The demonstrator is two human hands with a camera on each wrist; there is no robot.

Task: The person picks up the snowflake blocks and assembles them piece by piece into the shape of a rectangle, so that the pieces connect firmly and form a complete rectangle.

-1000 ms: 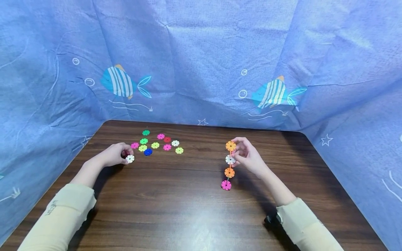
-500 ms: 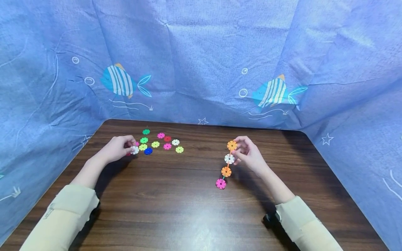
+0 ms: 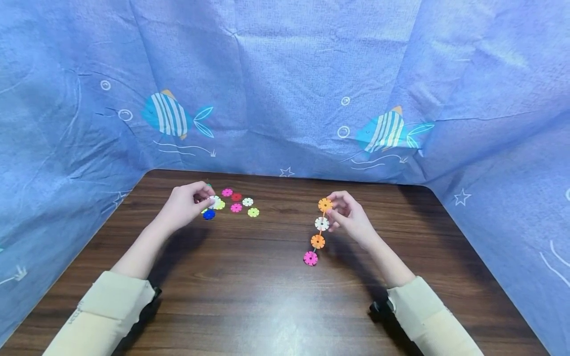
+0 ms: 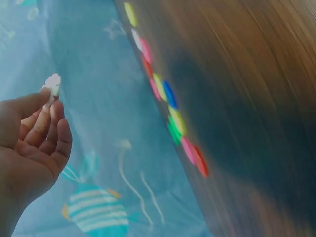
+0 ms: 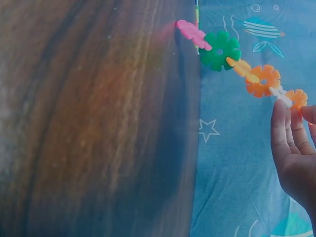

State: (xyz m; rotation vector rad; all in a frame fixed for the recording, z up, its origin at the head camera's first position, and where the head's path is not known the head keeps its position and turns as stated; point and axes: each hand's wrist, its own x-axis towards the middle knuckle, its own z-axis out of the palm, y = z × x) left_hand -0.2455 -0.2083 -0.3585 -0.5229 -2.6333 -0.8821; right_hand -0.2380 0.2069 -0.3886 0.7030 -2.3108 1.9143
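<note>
In the head view my left hand [image 3: 183,206] pinches a white notched flower-shaped disc [image 3: 215,202] between thumb and fingers, raised above the table. The left wrist view shows this white disc [image 4: 53,81] nearly edge-on at the fingertips. On the right side, my right hand [image 3: 353,221] grips the upper end of a chain of interlocked discs. An orange disc [image 3: 325,205] tops it, with a white disc [image 3: 322,223], another orange disc [image 3: 317,241] and a pink disc [image 3: 310,258] lower down. A green disc [image 5: 221,52] links in above the pink end.
Loose discs lie at the table's back left, among them a blue disc [image 3: 209,214], a red disc [image 3: 237,197], a white disc [image 3: 248,201] and a yellow disc [image 3: 253,212]. A blue fish-patterned curtain [image 3: 285,89] encloses the brown wooden table [image 3: 249,282].
My left hand has moved right and away from me with the white disc, passing over the loose discs. The chain's lower end has swung slightly left in my right hand.
</note>
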